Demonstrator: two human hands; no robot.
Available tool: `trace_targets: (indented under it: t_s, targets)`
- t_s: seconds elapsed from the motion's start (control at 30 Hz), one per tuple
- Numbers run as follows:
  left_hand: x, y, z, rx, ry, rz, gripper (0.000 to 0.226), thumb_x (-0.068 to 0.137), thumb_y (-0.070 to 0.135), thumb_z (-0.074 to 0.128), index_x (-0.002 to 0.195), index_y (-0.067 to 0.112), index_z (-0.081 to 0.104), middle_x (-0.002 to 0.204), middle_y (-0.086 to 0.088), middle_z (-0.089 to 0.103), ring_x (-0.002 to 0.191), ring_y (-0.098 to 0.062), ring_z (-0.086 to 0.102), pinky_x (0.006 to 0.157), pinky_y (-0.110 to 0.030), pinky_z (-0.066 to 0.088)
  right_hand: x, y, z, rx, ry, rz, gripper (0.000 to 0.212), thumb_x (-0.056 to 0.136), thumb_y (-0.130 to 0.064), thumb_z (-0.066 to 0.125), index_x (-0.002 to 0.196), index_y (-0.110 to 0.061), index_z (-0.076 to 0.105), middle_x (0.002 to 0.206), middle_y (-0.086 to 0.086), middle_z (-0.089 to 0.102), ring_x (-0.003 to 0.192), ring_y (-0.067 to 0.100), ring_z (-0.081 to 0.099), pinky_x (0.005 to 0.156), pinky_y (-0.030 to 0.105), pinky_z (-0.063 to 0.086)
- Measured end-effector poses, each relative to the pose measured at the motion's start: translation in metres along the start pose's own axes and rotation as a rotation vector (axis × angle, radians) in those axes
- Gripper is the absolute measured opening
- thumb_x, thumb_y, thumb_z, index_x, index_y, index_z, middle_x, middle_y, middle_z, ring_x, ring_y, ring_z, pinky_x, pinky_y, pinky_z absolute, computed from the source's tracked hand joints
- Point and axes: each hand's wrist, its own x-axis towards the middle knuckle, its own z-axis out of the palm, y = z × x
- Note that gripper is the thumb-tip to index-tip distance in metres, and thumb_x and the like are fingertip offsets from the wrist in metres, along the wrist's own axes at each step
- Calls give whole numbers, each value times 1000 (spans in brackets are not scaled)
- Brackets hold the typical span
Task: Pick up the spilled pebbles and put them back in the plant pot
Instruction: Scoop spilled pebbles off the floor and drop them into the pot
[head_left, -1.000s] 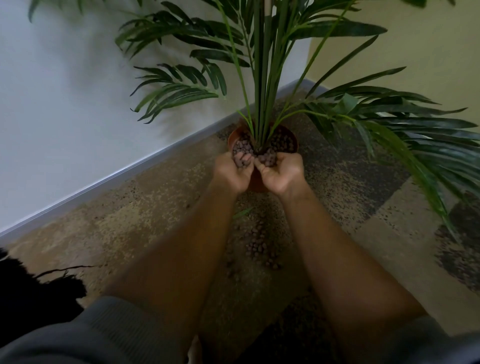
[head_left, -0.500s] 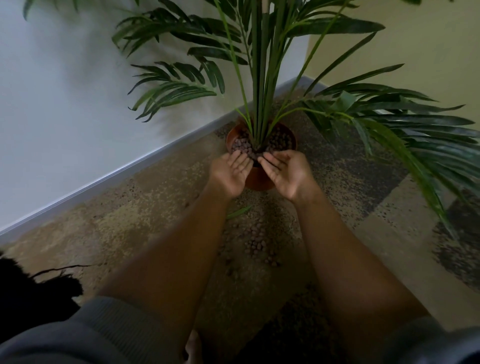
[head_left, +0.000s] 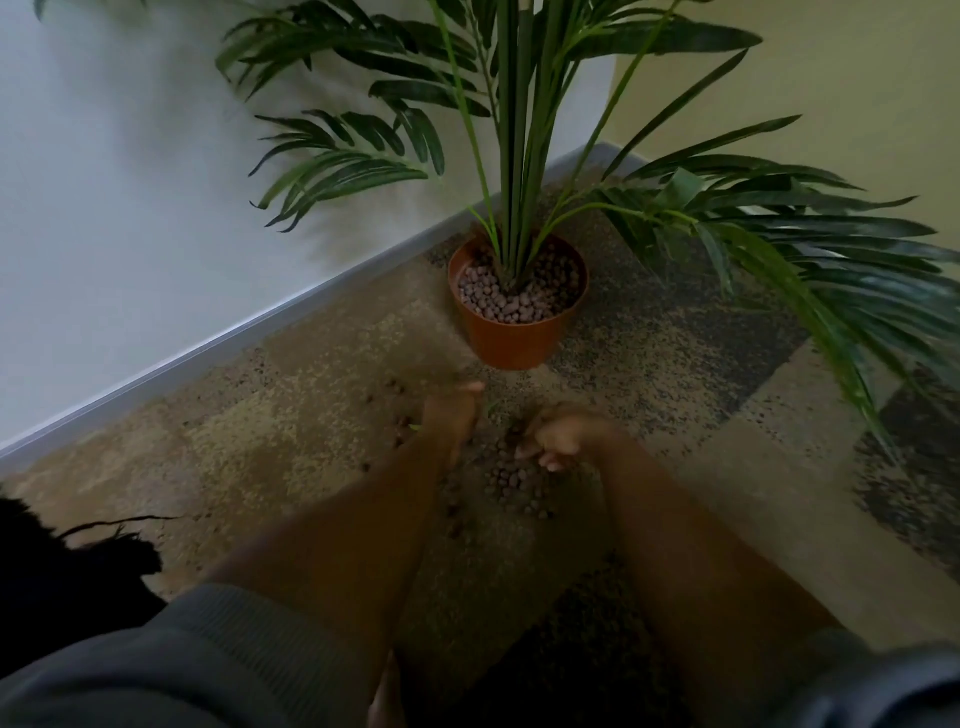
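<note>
While the pebbles (head_left: 511, 480) lie in a small heap on the floor (head_left: 291, 415), just under the right hand (head_left: 563, 439), nothing can be seen held in either blurred, half-curled hand. The left hand (head_left: 452, 415) is beside them; the pot (head_left: 517, 312) stands beyond.

plant pot (head_left: 517, 332) sits on the carpet (head_left: 291, 415) by the skirting board (head_left: 218, 343), pebbles (head_left: 511, 480) spilled in front of it, between both hands; the rest lie in the pot.
</note>
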Motion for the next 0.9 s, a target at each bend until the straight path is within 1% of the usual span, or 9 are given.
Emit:
trace_targets:
  t_s: [0.1,0.2,0.3,0.4,0.5,0.57,0.7,0.8,0.9]
  targets:
    - [-2,-24,0,480,-135,166,37,89,4,55,126,6,59,100,-7,62,75,-13,57,66,-20,46,8,17,11,-331,-67,92,61,73,-29,82,124,-4,59,127,11,58,110,30,60,80,39,55]
    - [-1,-37,-1,736,-240,220,45,80,5,70,123,10,60,126,-10,59,114,-24,58,89,-25,46,10,29,25,-521,-45,93,109,61,-26,91,150,-12,30,157,14,24,137,39,36,103,48,47]
    - [12,-54,2,1066,-266,302,52,66,34,81,114,31,61,128,0,58,122,-21,54,103,-35,45,6,38,42,-576,48,-19,128,56,-21,93,155,-19,11,160,14,-5,146,41,16,111,50,38]
    - [-1,-52,3,1170,-281,324,61,57,36,81,111,40,53,129,2,48,121,-21,48,99,-37,46,10,49,51,-524,138,-156,118,53,-23,93,149,-15,26,153,12,19,137,37,33,110,43,39]
    - [-15,-48,6,1217,-348,316,58,57,47,69,111,32,54,138,-6,39,129,-28,38,106,-35,39,17,57,56,-468,206,-271,82,60,-30,88,132,-17,52,134,7,41,124,30,47,104,34,41]
    - [-16,-51,6,1226,-349,322,59,57,58,58,109,29,56,132,-6,49,127,-30,44,106,-39,40,18,59,59,-430,234,-336,59,70,-27,80,124,-14,59,130,11,49,118,29,51,99,32,43]
    - [-17,-54,6,1182,-306,344,13,76,22,66,86,26,60,112,-4,64,105,-25,61,89,-30,48,18,60,63,-434,285,-430,35,84,-21,66,118,-12,65,125,10,54,115,26,52,97,27,41]
    - [-18,-54,9,1204,-347,335,9,77,19,61,71,25,57,95,-5,69,94,-27,65,70,-27,43,16,57,64,-482,288,-458,25,88,-22,63,109,-11,69,119,10,55,110,26,53,95,25,38]
    - [-20,-55,9,1151,-301,324,12,76,20,64,67,24,56,92,-2,68,91,-23,65,73,-27,47,19,57,64,-416,304,-486,16,84,-14,67,96,-5,72,106,15,64,101,29,57,94,35,45]
